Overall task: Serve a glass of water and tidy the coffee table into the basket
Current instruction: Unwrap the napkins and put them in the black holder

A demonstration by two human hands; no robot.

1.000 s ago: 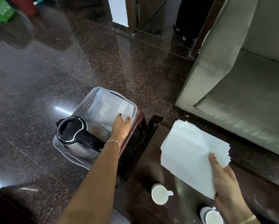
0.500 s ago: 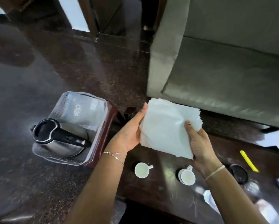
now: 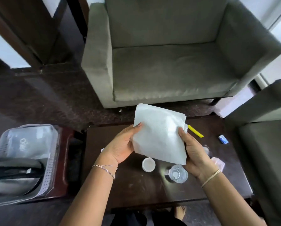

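Fingers [image 3: 136, 128] of left hand [image 3: 120, 146] and right hand [image 3: 194, 153] clasp napkins [image 3: 159, 136]; lettering on packet [image 3: 28, 144] in basket [image 3: 52, 162] blurred.

Both forearms stretched forward — left hand [image 3: 121, 145] and right hand [image 3: 194, 152] each pinch a side of the napkin stack [image 3: 159, 136]. Thumbs up front, fingers hidden behind.

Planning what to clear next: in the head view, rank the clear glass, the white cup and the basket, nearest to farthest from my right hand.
1. Clear glass, just below the right hand.
2. White cup, left of the glass.
3. Basket, far left, beside the table.
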